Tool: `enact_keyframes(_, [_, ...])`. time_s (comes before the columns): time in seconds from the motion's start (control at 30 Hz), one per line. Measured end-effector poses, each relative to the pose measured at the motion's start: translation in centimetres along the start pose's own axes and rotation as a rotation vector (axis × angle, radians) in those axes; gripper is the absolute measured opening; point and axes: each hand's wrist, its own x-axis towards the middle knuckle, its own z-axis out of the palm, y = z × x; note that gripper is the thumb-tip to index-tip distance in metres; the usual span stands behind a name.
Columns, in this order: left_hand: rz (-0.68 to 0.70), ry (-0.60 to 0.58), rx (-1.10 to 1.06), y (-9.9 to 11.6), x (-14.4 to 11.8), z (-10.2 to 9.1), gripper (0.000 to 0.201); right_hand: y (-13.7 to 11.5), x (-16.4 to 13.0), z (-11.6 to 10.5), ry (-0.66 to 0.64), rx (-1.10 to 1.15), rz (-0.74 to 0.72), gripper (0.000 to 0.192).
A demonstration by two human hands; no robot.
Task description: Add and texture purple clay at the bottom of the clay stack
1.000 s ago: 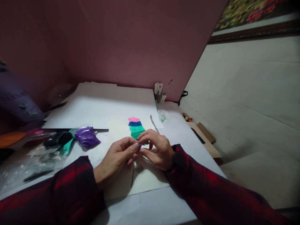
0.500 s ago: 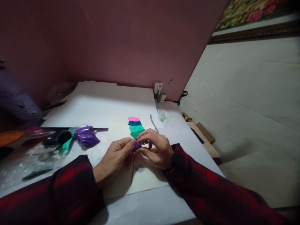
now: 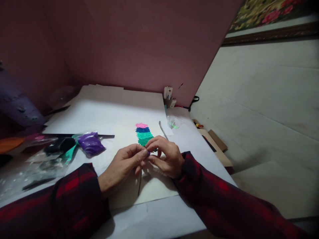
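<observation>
At the centre of the frame the left hand (image 3: 124, 164) and right hand (image 3: 164, 157) meet, both grips pinching a small purple clay bit (image 3: 148, 153) between fingertips; just above lies the clay patch (image 3: 144, 134) on cream card (image 3: 129, 132), with pink, blue and green bands laid and no purple band yet; at left on the tabletop (image 3: 159, 219), a purple clay bag (image 3: 91, 143).

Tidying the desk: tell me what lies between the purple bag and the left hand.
Head view: only bare white paper separates the purple bag from the left hand.
</observation>
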Motion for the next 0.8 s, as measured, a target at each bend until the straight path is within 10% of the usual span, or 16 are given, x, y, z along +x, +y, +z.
enact_keyframes(0.8, [0.023, -0.044, 0.036, 0.01, -0.01, -0.30, 0.031, -0.04, -0.04, -0.02, -0.027, -0.013, 0.019, 0.015])
